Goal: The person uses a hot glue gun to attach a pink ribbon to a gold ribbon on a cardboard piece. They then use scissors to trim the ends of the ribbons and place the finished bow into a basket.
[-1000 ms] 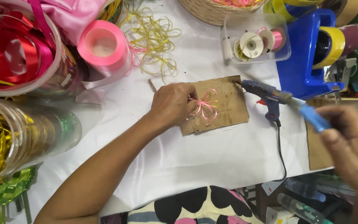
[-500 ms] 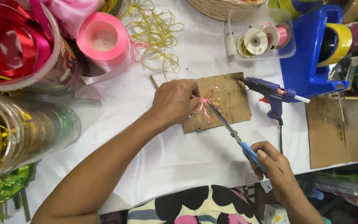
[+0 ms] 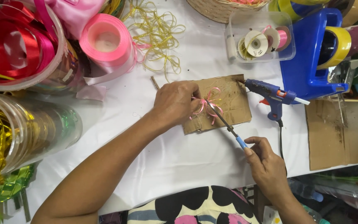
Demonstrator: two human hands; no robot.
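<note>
My left hand (image 3: 177, 103) pinches a small pink ribbon bow (image 3: 210, 104) down on a brown cardboard piece (image 3: 233, 103) that lies on the white table. My right hand (image 3: 266, 166) holds blue-handled scissors (image 3: 224, 122) by the handles. Their thin blades point up and left, and the tips reach the middle of the bow. A blue glue gun (image 3: 272, 94) rests just right of the cardboard, its nozzle toward the card's top right corner.
A pink ribbon roll (image 3: 106, 43), a tub of red ribbon (image 3: 15, 45) and a clear jar of gold ribbon (image 3: 17, 132) crowd the left. Loose gold ribbon (image 3: 156, 35), a clear box of spools (image 3: 262, 37), a blue tape dispenser (image 3: 315, 54) and another cardboard sheet (image 3: 338, 135) lie behind and right.
My right hand left the glue gun on the table, came in holding scissors, and brought the blade tips up to the bow. My left hand stayed on the bow.
</note>
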